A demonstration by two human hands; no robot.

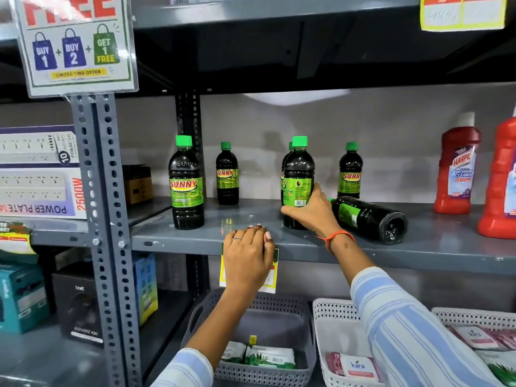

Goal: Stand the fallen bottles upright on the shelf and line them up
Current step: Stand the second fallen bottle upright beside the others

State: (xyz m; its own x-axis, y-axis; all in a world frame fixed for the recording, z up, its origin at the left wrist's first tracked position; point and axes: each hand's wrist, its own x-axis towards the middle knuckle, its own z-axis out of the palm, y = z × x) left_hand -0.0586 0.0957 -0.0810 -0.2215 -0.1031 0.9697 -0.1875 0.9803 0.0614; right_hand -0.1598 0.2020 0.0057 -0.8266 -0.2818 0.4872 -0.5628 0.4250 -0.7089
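Several dark bottles with green caps and green "SUNNY" labels stand on the grey shelf [195, 238]. One upright bottle [186, 182] is at the front left, a smaller-looking one [227, 174] behind it, another [350, 171] at the back right. My right hand [312, 212] is wrapped around the lower part of an upright bottle [298, 174], which hides another bottle right behind it. Just right of that hand a bottle [371, 219] lies on its side, its base toward me. My left hand [248, 255] rests on the shelf's front edge, fingers curled over it, holding nothing.
Two red Harpic cleaner bottles [458, 169] stand at the shelf's right end. A perforated upright post [103, 219] bounds the left side, with boxes beyond it. Below are a grey basket [195, 325] and a white basket [329, 311] with packets. A price tag hangs under my left hand.
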